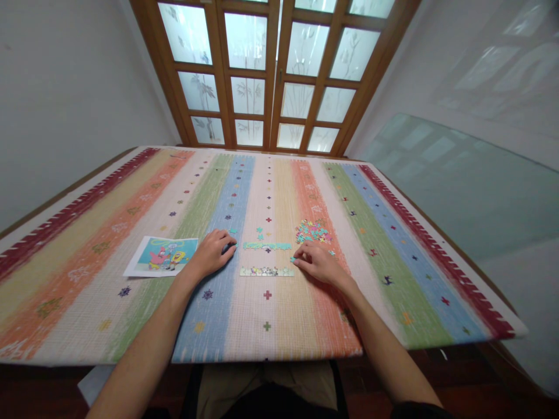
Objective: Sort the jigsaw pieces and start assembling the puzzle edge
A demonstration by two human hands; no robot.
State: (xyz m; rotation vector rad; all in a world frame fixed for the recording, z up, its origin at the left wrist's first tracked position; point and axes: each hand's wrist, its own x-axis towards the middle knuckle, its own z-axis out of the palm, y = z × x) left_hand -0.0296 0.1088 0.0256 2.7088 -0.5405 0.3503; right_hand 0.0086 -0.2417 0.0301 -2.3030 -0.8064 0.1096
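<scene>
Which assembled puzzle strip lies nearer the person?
The pale multicoloured strip, below the teal strip and closer to the table's near edge, between both hands.

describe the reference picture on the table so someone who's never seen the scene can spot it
Start from the striped, multicoloured woven tablecloth covering the table. On its left side, just outside the left hand, lies a flat rectangular printed sheet with cartoon characters on a turquoise background. Unlike the assembled puzzle strips and the loose pile of small puzzle pieces to its right, it is one whole white-bordered picture.

Soft daylight came through the frosted window; the table was evenly lit, edges bowed by wide-angle distortion
</scene>
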